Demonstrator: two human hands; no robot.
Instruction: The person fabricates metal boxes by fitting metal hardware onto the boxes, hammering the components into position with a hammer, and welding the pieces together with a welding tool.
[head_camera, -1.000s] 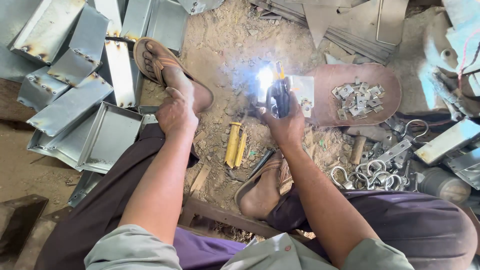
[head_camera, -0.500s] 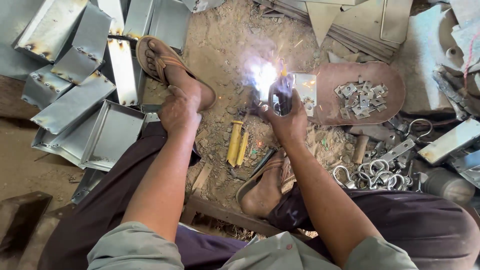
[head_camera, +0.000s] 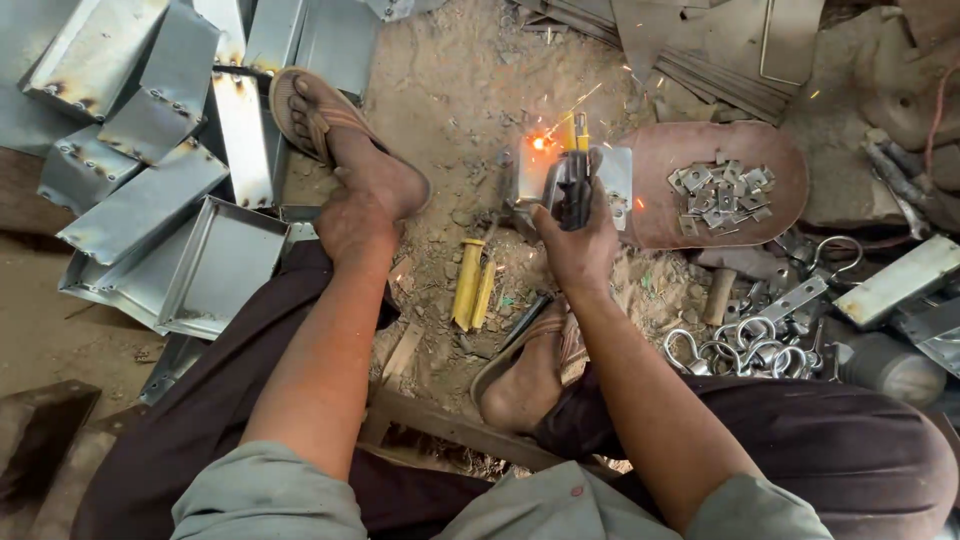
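Folded sheet-metal trays (head_camera: 150, 200) lie heaped at the left on the dirt floor (head_camera: 450, 90), yellow bars (head_camera: 472, 283) rest in the middle, and a rusty dish (head_camera: 780, 215) holding small brackets (head_camera: 720, 193) sits right, above steel rings (head_camera: 740, 352).

Black welding holder (head_camera: 572, 190) sparks against upright grey metal plate (head_camera: 530, 172).
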